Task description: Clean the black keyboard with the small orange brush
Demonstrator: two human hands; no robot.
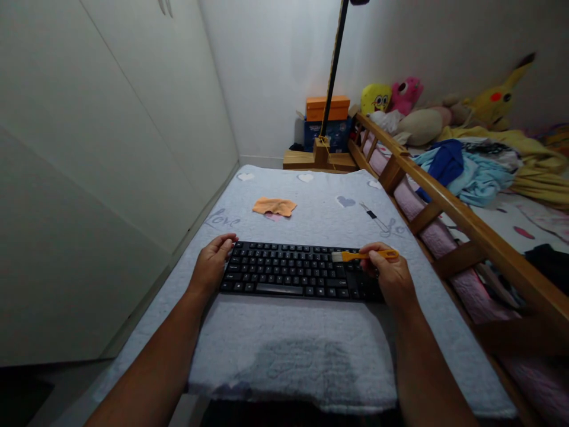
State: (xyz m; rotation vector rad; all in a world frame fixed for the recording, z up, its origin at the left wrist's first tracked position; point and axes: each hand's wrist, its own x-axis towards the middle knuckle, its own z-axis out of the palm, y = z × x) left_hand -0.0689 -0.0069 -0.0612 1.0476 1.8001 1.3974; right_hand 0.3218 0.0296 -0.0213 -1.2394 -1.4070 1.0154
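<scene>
A black keyboard [284, 273] lies flat on a table covered with a pale grey-blue cloth [284, 332]. My left hand [213, 264] grips the keyboard's left end, thumb toward the top corner. In my right hand [386, 273] is a small brush [351, 255] with a yellow handle, its pale bristles over the upper right keys. Whether the bristles touch the keys I cannot tell. My right hand covers part of the number pad. Beyond the keyboard an orange cloth [274, 206] lies crumpled, and a thin tool with a black middle [371, 214] rests at the right.
A wooden bed rail [466, 219] runs along the right side, with clothes [466, 172] and plush toys behind it. White cabinet doors [133, 148] stand at the left. At the far end a dark pole [335, 65] rises from a wooden base, near an orange box [328, 108].
</scene>
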